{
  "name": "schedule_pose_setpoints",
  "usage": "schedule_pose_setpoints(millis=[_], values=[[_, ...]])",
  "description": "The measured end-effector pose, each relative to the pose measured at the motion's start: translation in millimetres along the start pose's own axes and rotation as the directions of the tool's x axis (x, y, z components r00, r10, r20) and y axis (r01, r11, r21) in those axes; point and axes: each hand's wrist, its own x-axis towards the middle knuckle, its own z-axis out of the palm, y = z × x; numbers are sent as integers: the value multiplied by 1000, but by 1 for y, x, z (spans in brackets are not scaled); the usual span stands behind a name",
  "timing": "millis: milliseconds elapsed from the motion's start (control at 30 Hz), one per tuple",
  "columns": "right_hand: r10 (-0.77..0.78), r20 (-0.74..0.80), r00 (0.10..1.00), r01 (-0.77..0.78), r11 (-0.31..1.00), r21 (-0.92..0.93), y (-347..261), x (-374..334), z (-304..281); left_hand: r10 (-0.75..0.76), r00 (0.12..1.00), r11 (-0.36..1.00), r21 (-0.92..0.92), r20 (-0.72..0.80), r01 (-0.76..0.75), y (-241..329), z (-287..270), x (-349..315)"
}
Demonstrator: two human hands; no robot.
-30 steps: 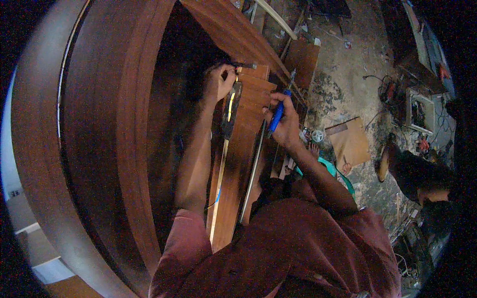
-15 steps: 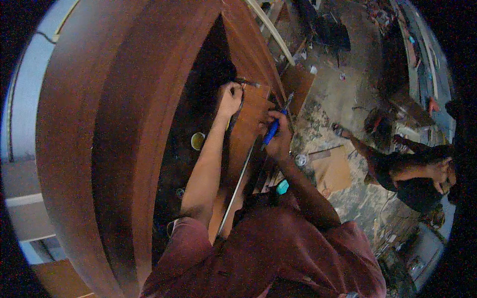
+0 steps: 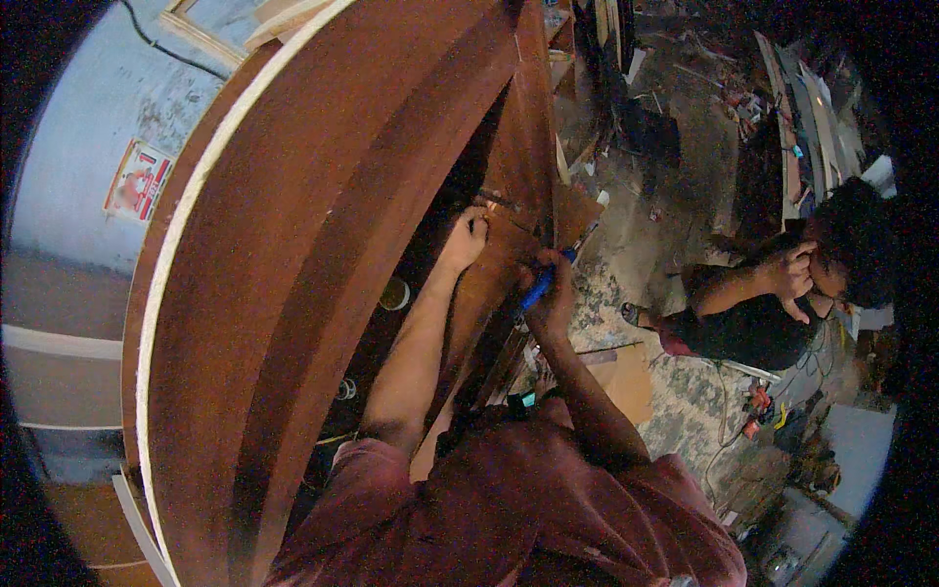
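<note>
My left hand (image 3: 468, 241) is closed at the far edge of a brown wooden board (image 3: 484, 274), beside a dark opening in a large brown wooden cabinet (image 3: 342, 147). What its curled fingers hold, if anything, is hidden. A thin strip (image 3: 501, 202), perhaps metal, lies just beyond them. My right hand (image 3: 554, 305) grips a blue-handled tool (image 3: 535, 292) over the board's right side. Its slim end points away to the far right, and its exact kind is unclear. A round, pale-rimmed object (image 3: 395, 293) sits in the dark opening by my left forearm.
At the right a co-worker (image 3: 753, 303) crouches with a hand (image 3: 787, 279) raised near the head. A flat brown sheet (image 3: 621, 377) lies on the stained floor, with cables and orange-red items (image 3: 755, 411) near the co-worker. Long boards (image 3: 782, 127) lie along the far right.
The view has shifted, showing more of the cabinet's pale left edge and the wall. Both hands keep about the same place on the board. The co-worker's head and raised hand now show.
</note>
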Motion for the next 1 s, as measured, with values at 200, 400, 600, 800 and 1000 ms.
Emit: schedule_pose_setpoints(millis=[200, 400, 600, 800, 1000], values=[[-80, -47, 996, 79, 997, -24, 6, -8, -8, -48, 999, 995, 87, 21, 46, -4, 6, 2], [-4, -19, 1000, 4, 1000, -5, 2, -6, -16, -71, 995, 997, 49, 70, 68, -7, 7, 16], [-80, -10, 997, 80, 996, -27, -6, -6, -30, -21, 1000, 983, 182, 17, 17, -7, 7, 14], [-1, -10, 1000, 2, 993, 117, 12, -15, -43, 231, 969, 937, 288, -85, -198, -11, 14, 20], [37, -71, 997, -36, 999, 16, 19, -22, -53, 129, 990, 921, 364, 50, -138, -13, 10, 23]])
